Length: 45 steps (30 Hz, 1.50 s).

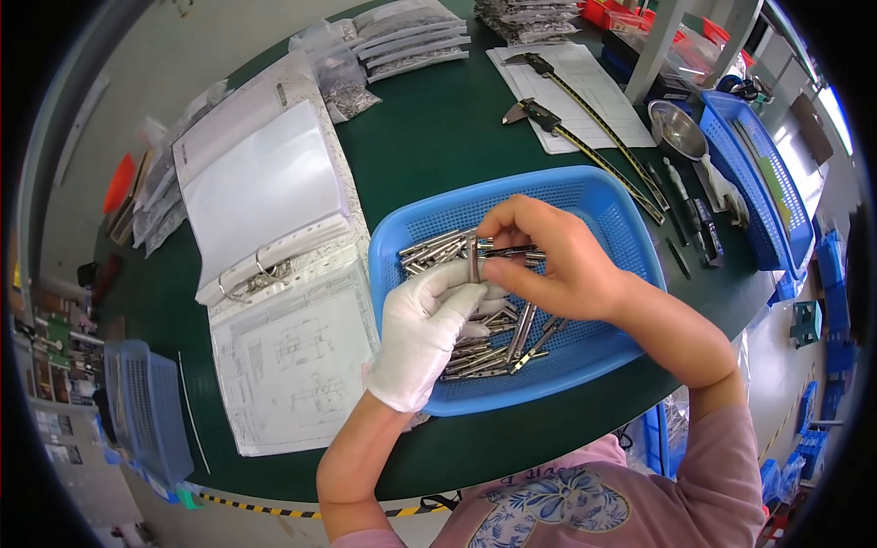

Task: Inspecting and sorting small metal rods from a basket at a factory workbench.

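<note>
A slim metal part (473,259) stands upright between my two hands, above a blue perforated plastic basket (416,395). My left hand (422,321), in a white glove, is closed around its lower end. My bare right hand (557,260) is closed in a pinch beside the upper part of it. Under the right fingers lies a thin dark stick-like thing (513,249), whose kind I cannot make out; it appears to be in that hand's grip. Many similar slim metal parts (484,358) lie loose in the basket below, partly hidden by my hands.
An open ring binder (265,196) and a drawing sheet (297,365) lie to the left. Bagged metal parts (411,41) are stacked at the back. Two calipers (548,119) rest on papers; a metal bowl (678,128), pens and a white glove (724,194) sit at right.
</note>
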Motion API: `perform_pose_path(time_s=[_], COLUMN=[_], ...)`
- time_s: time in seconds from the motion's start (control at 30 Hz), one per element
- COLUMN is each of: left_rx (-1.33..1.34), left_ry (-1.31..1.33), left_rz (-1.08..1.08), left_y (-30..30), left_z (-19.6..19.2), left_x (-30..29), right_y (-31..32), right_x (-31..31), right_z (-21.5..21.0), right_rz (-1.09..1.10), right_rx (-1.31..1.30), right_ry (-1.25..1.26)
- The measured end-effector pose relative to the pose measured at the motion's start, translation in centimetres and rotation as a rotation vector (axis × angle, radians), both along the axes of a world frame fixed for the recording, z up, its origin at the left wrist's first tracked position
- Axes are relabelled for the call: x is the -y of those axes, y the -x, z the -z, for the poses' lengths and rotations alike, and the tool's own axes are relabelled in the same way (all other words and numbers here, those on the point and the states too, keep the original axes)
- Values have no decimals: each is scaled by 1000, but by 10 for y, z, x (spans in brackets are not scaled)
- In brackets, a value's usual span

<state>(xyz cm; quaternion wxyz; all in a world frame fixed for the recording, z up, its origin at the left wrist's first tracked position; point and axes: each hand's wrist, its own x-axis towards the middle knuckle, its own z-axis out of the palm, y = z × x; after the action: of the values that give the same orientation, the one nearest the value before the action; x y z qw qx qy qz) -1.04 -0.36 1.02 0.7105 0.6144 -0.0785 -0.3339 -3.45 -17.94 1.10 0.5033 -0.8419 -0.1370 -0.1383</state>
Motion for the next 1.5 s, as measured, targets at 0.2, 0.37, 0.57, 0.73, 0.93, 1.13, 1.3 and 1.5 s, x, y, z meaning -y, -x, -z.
perform_pose_path(time_s=[0.2,0.37,0.57,0.73,0.93,1.13,1.3,1.5], left_rx=[12,22,82,55,45,36,31,38], left_ry=[-2,-6,-1,-16,29,46,84,111], left_rz=[-1,-3,-52,-27,-22,-8,33,15], left_y=[-1,0,2,1,-1,-3,-4,-4], left_z=[1,1,5,3,4,4,4,5], left_x=[0,0,0,2,1,2,-2,-3], right_y=[-2,-2,1,-1,-1,0,0,4], right_x=[1,4,1,7,11,5,2,-3], right_z=[3,3,-1,1,0,4,1,-6], right_rz=[-25,-27,-53,-28,-7,30,52,78], right_rx=[6,48,-35,58,48,22,35,-173], right_ry=[166,245,88,207,293,133,166,50])
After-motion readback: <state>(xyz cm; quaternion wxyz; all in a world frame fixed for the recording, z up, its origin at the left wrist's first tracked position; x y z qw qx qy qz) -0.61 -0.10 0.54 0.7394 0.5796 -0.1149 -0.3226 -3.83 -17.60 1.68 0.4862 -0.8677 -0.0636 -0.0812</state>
